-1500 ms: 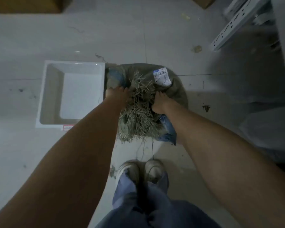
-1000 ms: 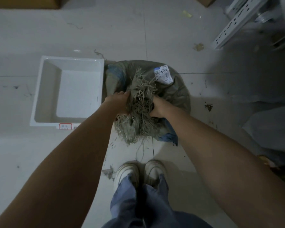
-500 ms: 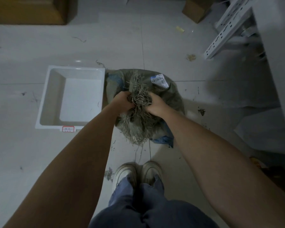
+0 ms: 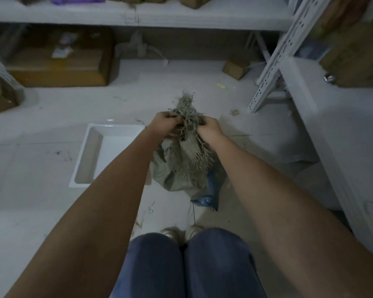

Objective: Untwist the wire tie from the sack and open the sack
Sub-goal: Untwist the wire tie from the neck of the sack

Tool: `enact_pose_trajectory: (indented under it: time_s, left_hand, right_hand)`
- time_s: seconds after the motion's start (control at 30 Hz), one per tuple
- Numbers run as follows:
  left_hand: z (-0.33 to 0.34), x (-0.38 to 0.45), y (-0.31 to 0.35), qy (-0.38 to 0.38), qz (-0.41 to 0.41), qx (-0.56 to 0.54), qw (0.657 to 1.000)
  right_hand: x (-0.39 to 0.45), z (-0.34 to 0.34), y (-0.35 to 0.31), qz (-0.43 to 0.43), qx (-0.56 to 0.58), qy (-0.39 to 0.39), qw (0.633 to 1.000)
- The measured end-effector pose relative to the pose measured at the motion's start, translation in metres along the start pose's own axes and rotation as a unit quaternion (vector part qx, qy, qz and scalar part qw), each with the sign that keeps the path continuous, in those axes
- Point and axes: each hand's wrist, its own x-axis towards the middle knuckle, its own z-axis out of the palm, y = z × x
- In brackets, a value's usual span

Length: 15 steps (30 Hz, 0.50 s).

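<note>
A grey-green woven sack (image 4: 177, 168) with a frayed top stands on the floor in front of my feet. Its gathered neck (image 4: 186, 112) is pulled upward, with loose fibres sticking out above my hands. My left hand (image 4: 165, 122) grips the neck from the left and my right hand (image 4: 209, 127) grips it from the right, both shut on the bunched fabric. A blue patch (image 4: 211, 190) shows at the sack's lower right. The wire tie is hidden among the fibres and fingers.
A white plastic tray (image 4: 91, 155) lies on the floor left of the sack. Cardboard boxes (image 4: 58, 67) sit under a white shelf at the back. A white metal rack (image 4: 274, 67) and shelving stand to the right. My shoes (image 4: 181, 233) are just behind the sack.
Both hands have drawn the sack's neck up and together, so the sack now stands taller. The view has tilted up, bringing the shelves and boxes into sight.
</note>
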Motion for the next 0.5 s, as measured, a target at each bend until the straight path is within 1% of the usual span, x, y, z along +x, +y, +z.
enact_pose_trajectory:
  time_s: [0.1,0.2,0.27,0.3,0.33,0.4,0.43,0.47,0.5]
  left_hand:
    - [-0.004,-0.021,0.024,-0.005,-0.008,-0.093,0.996]
    - [-0.01,-0.039,0.038,-0.035,-0.027,-0.202,0.978]
    - [-0.017,-0.048,0.041,-0.057,-0.004,-0.232,0.971]
    - [-0.02,-0.051,0.043,-0.057,0.013,-0.239,0.969]
    - [-0.022,-0.057,0.047,-0.038,0.038,-0.242,0.969]
    - [-0.025,-0.062,0.043,0.073,0.093,-0.244,0.962]
    - [-0.027,-0.064,0.037,0.126,0.117,-0.225,0.959]
    - [-0.028,-0.07,0.03,0.159,0.122,-0.193,0.961]
    - [-0.026,-0.071,0.021,0.169,0.141,-0.143,0.965]
  right_hand:
    - [-0.015,-0.021,-0.025,-0.005,0.016,0.033,0.999]
    - [-0.031,-0.043,-0.048,0.009,0.012,0.051,0.999]
    - [-0.041,-0.052,-0.061,0.004,0.008,0.058,0.998]
    - [-0.046,-0.055,-0.066,-0.003,0.014,0.056,0.998]
    - [-0.052,-0.059,-0.072,-0.013,0.021,0.053,0.998]
    - [-0.061,-0.064,-0.08,-0.029,0.043,0.053,0.997]
    - [-0.065,-0.067,-0.083,-0.034,0.059,0.05,0.996]
    - [-0.071,-0.069,-0.088,-0.039,0.068,0.049,0.996]
    - [-0.073,-0.071,-0.091,-0.052,0.079,0.05,0.994]
